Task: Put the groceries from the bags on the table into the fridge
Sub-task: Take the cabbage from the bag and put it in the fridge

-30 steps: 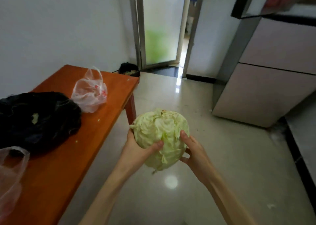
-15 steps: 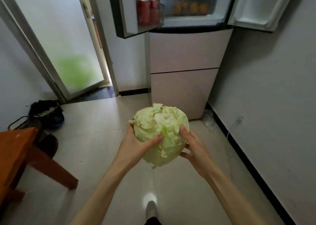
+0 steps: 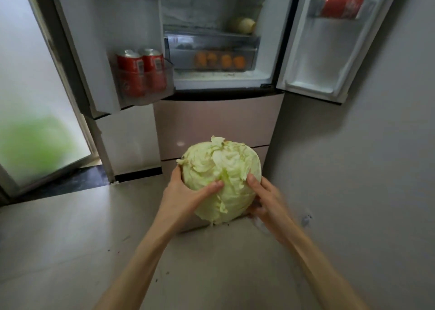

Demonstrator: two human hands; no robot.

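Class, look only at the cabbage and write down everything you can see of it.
The cabbage is a whole round head, pale green with lighter, whitish leaves. Its outer leaves are ragged and torn on top, and one loose flap hangs down at the front. It is held in the air above the floor, in front of the open fridge and below its shelves. The left hand grips its left side, thumb across the front; the right hand grips its right side and underside. Nothing else touches it.
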